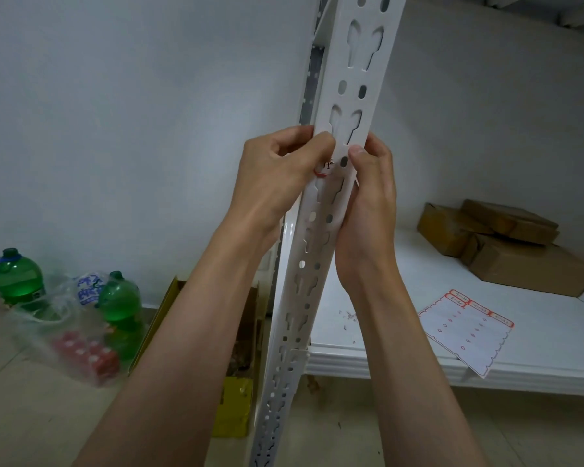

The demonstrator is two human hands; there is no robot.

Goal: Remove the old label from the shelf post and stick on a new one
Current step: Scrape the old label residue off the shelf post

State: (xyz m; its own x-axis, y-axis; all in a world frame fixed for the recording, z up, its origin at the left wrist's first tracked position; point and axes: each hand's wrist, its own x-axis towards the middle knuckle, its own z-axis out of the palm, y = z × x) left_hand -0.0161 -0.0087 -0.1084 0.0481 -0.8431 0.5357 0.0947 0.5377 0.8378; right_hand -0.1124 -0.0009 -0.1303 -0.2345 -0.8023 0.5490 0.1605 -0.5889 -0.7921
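The white perforated shelf post (358, 75) runs from top centre down to the floor. A small red-bordered label (324, 168) sits on the post at hand height, mostly covered by fingers. My left hand (277, 176) is curled against the post's left edge, with thumb and fingertips pinched at the label. From the right, my right hand (371, 197) wraps the post, its thumb pressed on the front face just above the label. A label sheet (466, 328) with a few red-bordered labels left along its top edge lies on the white shelf (402, 284), overhanging the front.
Brown cardboard boxes (506, 244) are stacked at the back right of the shelf. On the floor to the left stand two green bottles (17, 278) and a plastic bag (68, 332) holding red packets. An open cardboard box (240, 358) sits beside the post's base.
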